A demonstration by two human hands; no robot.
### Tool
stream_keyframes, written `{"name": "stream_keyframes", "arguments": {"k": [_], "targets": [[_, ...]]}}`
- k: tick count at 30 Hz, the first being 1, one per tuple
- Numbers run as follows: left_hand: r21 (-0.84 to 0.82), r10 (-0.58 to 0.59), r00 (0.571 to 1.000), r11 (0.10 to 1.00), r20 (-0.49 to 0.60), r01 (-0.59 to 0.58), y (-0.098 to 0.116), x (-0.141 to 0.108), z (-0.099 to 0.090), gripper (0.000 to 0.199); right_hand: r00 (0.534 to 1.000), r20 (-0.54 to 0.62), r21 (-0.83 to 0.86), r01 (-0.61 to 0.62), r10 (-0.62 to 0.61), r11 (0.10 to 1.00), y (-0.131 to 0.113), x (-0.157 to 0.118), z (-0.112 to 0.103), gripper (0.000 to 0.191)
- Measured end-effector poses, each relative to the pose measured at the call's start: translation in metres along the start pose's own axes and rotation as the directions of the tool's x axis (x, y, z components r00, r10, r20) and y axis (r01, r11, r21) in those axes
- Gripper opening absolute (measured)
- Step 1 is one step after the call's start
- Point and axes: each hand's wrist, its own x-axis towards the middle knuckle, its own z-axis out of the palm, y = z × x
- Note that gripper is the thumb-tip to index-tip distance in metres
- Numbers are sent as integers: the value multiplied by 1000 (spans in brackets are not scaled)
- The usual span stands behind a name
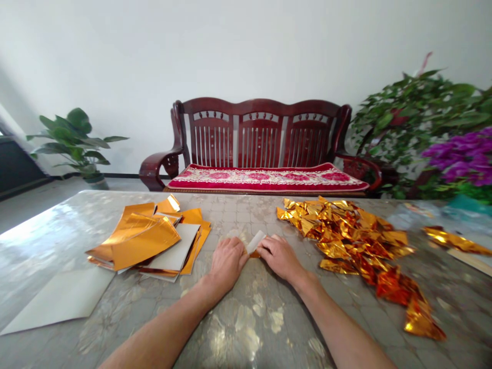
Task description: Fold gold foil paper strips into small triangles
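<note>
Between my two hands, in the middle of the table, is a small piece of gold foil paper (pixel 255 243), partly folded with its white back showing. My left hand (pixel 229 259) grips its left side with fingers pressed together. On the right side, my right hand (pixel 280 254) pinches the same paper. Much of the paper is hidden under the fingers. To the left lies a loose stack of flat gold foil sheets (pixel 144 241), some white side up. A heap of folded gold foil pieces (pixel 346 230) spreads out on the right.
A single white sheet (pixel 63 297) lies at the table's left. Clear plastic wrapping (pixel 417 216) and another gold foil strip (pixel 455 240) are at the far right. Beyond the patterned table (pixel 161 328) stand a wooden bench (pixel 261 136), a potted plant (pixel 82 143) and purple flowers (pixel 463 156).
</note>
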Motion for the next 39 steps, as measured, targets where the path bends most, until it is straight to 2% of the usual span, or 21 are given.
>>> {"name": "stream_keyframes", "arguments": {"k": [10, 20, 39], "targets": [[13, 26, 999, 1000, -42, -25, -3, 0, 4, 23, 999, -36, -168, -39, 33, 985, -10, 1, 2, 26], [-31, -46, 996, 999, -82, 44, -2, 1, 4, 17, 987, -89, -168, -145, 131, 975, -11, 1, 3, 22], [-141, -172, 983, 977, -59, 163, -2, 5, 9, 9, 985, -86, -190, -163, 149, 968, -7, 0, 6, 19]]}}
